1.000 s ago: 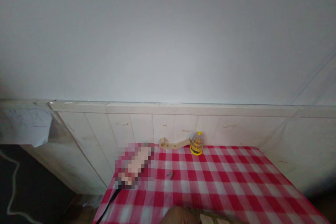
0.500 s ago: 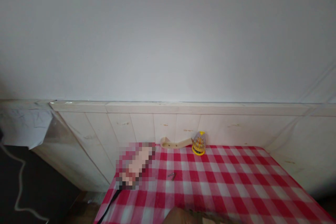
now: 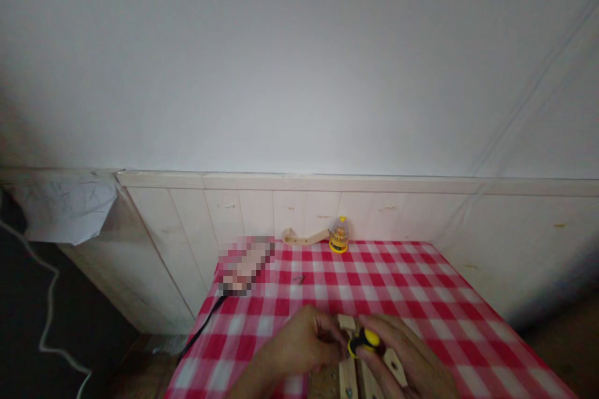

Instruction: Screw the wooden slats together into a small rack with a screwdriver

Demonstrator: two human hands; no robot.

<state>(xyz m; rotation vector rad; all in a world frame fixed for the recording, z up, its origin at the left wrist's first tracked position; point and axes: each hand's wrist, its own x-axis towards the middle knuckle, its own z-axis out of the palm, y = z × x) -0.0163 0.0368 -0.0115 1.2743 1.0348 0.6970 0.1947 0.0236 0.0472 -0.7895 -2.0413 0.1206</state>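
Observation:
My right hand [image 3: 409, 355] is closed around a yellow-and-black screwdriver [image 3: 370, 339], its handle end facing up towards me. Under both hands lies a wooden assembly of pale bars [image 3: 347, 380] with bolt heads and holes, cut off by the bottom edge of the view. My left hand [image 3: 306, 340] comes in from the lower left, its fingers pinched together beside the screwdriver. What those fingertips hold is hidden. The screwdriver's tip cannot be made out either.
A red-and-white checked cloth [image 3: 271, 324] covers the table. Against the panelled wall stand a curved wooden piece [image 3: 306, 239] and a clear dome case with a yellow base [image 3: 339, 238]. Small metal pieces [image 3: 298, 278] lie mid-table. A blurred-out object [image 3: 248, 265] with a black strap sits left.
The view has tipped down and shifted. Both hands, the screwdriver and the wooden assembly now show at the bottom, where only a blurred part of a hand was visible.

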